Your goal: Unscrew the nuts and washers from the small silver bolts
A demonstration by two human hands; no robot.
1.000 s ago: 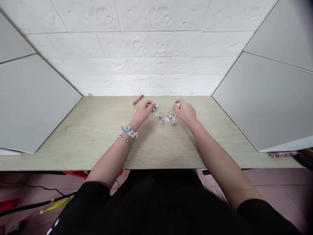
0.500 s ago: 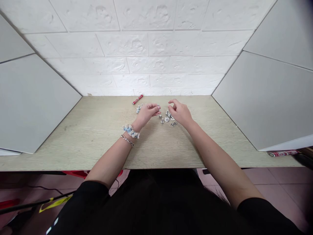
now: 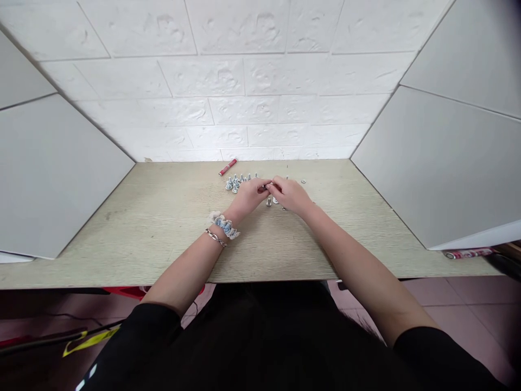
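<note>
In the middle of the table my left hand (image 3: 249, 196) and my right hand (image 3: 291, 195) meet, fingertips touching. The left thumb and fingers pinch a small metal bolt (image 3: 265, 187), mostly covered by the fingers. My right hand's fingertips close at the same spot, and what they hold is too small to make out. Left of the hands stand several bolts with washers (image 3: 235, 184), heads down. Just below the fingers are a loose bolt (image 3: 268, 202) and a flat washer (image 3: 275, 201); my right hand partly hides more hardware.
A red tube-shaped object (image 3: 228, 166) lies near the white brick wall (image 3: 228, 108). A nut (image 3: 303, 181) rests to the right of my right hand. Grey panels (image 3: 61, 174) flank the wooden table (image 3: 142, 228), and another red tube (image 3: 468, 253) lies at the right edge.
My right hand has moved left from above the loose hardware and joined my left hand, its fingers now closed. The left hand has turned slightly, uncovering more standing bolts.
</note>
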